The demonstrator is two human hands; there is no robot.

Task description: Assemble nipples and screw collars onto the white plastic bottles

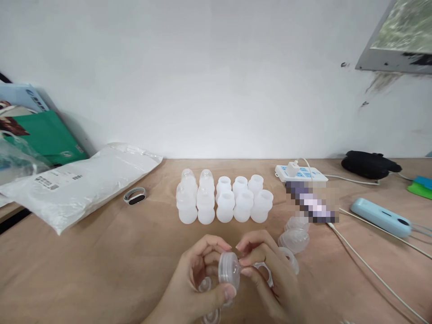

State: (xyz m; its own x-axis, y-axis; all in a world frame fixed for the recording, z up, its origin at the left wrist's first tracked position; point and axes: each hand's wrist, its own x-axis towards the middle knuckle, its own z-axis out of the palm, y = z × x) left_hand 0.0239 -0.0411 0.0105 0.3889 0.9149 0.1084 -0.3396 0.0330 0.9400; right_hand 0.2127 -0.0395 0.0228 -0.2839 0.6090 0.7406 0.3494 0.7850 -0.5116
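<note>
Low in the middle of the view, my left hand [194, 281] grips a small clear plastic cap [228, 270] between thumb and fingers. My right hand [266, 270] meets it from the right, fingertips pinched on the cap's edge, with a white plastic ring [265, 271] resting against its palm. More clear parts [211, 315] sit under my left hand. Just right of my right hand lie a few loose clear dome caps [294, 238]. Behind the hands, several white translucent bottle-like pieces [224, 200] stand in two rows on the wooden table [101, 261].
A white plastic bag [81, 184] lies at the left, a grey wristband [134, 196] beside it. A power strip [300, 172] with white cables, a black pouch [369, 164], a light-blue device [381, 217] and a green object [420, 186] occupy the right. A white wall stands behind.
</note>
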